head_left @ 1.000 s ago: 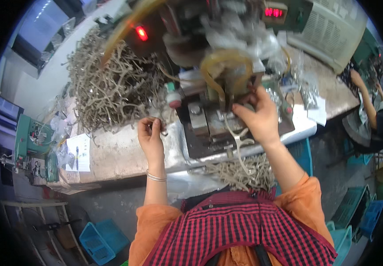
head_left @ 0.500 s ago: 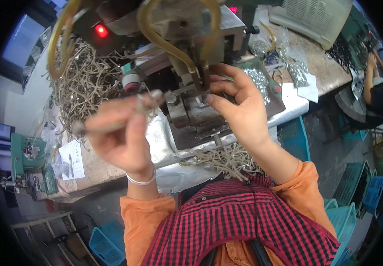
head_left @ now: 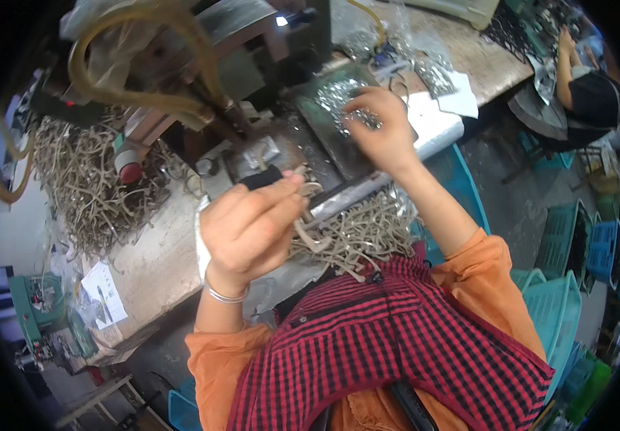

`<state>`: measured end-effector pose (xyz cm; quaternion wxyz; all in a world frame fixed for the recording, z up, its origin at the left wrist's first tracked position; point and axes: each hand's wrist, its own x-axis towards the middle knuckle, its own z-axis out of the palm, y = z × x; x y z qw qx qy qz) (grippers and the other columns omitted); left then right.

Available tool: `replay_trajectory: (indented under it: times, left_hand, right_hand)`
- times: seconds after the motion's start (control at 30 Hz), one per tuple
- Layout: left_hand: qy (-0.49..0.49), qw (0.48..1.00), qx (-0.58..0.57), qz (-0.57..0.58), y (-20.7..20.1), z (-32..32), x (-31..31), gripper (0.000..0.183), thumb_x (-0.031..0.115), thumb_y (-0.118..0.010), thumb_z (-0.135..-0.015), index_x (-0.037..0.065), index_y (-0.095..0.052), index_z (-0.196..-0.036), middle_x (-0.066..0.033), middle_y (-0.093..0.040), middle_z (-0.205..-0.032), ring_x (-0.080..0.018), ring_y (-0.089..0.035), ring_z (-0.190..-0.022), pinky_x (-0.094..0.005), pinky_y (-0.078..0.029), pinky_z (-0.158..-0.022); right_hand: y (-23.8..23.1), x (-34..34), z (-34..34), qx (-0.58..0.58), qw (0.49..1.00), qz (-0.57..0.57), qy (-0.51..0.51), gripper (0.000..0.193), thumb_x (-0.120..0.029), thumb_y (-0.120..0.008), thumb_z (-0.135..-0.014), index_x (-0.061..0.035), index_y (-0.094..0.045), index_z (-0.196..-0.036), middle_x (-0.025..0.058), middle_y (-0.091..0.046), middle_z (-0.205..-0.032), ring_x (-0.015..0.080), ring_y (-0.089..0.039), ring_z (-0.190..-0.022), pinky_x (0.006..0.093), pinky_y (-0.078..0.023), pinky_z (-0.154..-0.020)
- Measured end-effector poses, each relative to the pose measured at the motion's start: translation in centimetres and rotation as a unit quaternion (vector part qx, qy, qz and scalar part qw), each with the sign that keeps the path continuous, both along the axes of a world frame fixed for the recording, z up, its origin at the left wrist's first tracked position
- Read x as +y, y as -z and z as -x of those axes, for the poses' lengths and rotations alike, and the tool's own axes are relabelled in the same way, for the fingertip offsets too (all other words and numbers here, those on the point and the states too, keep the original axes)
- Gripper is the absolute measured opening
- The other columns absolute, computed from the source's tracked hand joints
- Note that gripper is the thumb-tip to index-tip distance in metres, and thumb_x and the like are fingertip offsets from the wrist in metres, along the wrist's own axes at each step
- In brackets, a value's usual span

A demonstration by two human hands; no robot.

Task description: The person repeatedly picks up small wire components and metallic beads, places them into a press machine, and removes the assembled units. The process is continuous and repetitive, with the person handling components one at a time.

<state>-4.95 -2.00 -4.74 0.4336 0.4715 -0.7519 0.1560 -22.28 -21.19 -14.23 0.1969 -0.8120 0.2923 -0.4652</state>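
My left hand [head_left: 252,226] is closed in front of the machine's work block [head_left: 259,154], its fingertips pinching a short grey-beige cord [head_left: 311,237]. The cord's lower part hangs curved below my fingers. A black piece [head_left: 261,178] shows beside the fingertips; I cannot tell what it is. My right hand [head_left: 385,133] reaches over small shiny metal parts [head_left: 335,97] on a dark tray [head_left: 356,161]. Its thumb and forefinger are bent but apart, with nothing visible between them.
Yellowish hoses [head_left: 145,18] loop over the machine. A red push button [head_left: 130,172] stands at its left, beside a large heap of cords [head_left: 87,187]. More cords [head_left: 367,230] lie near my apron. Blue crates [head_left: 471,194] stand on the right. Another person [head_left: 590,93] sits at the far right.
My right hand has left the machine's work block and moved right, over the metal parts. The left hand has come inward to the block's front with a cord. The whole view has shifted.
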Motion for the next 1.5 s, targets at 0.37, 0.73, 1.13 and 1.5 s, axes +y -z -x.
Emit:
replay_trajectory:
  times: [0.37, 0.73, 1.13, 1.5]
  left_hand:
    - [-0.098, 0.982, 0.155, -0.047, 2.7, 3.2, 3.5, 0.037, -0.006, -0.075, -0.076, 0.007, -0.067, -0.11, -0.0163, -0.074, -0.113, -0.0284, -0.073, -0.106, -0.0289, -0.051, -0.071]
    - [-0.332, 0.939, -0.016, -0.083, 5.0, -14.5, 8.3, 0.021, -0.006, -0.07, -0.079, 0.006, -0.07, -0.096, -0.0087, -0.07, -0.101, -0.0281, -0.065, -0.092, -0.0367, -0.05, -0.081]
    - [-0.298, 0.925, 0.038, -0.232, 11.3, -21.4, 5.2, 0.02, 0.001, -0.068, -0.084, 0.007, -0.073, -0.102, -0.0083, -0.071, -0.111, -0.0233, -0.066, -0.092, -0.0321, -0.054, -0.083]
    - [-0.15, 0.833, 0.519, 0.117, 2.1, -9.5, 7.1, 0.019, 0.01, -0.052, -0.105, -0.003, -0.054, -0.118, -0.0161, -0.071, -0.095, -0.0228, -0.072, -0.086, -0.0366, -0.06, -0.086]
  right_hand:
    - [0.0, 2.4, -2.7, 0.214, 0.965, 0.046, -0.141, 0.016, -0.014, -0.076, -0.067, -0.0183, -0.08, -0.082, 0.0108, -0.058, -0.14, 0.0305, -0.046, -0.137, 0.0435, -0.052, -0.095]
    - [-3.2, 2.2, -3.4, 0.025, 0.983, -0.167, -0.075, 0.017, -0.01, -0.074, -0.082, -0.0039, -0.07, -0.097, 0.0113, -0.072, -0.091, 0.028, -0.069, -0.091, 0.0364, -0.051, -0.082]
    - [-3.9, 3.0, 3.7, 0.009, 0.958, -0.286, -0.02, 0.017, -0.004, -0.072, -0.084, -0.0016, -0.078, -0.099, 0.0083, -0.076, -0.097, 0.016, -0.069, -0.091, 0.0284, -0.052, -0.084]
    - [-8.1, 6.0, -6.2, -0.185, 0.867, -0.386, -0.254, 0.058, 0.003, -0.073, -0.081, 0.0084, -0.05, -0.133, 0.0106, -0.07, -0.098, 0.0138, -0.067, -0.093, 0.0257, -0.052, -0.084]
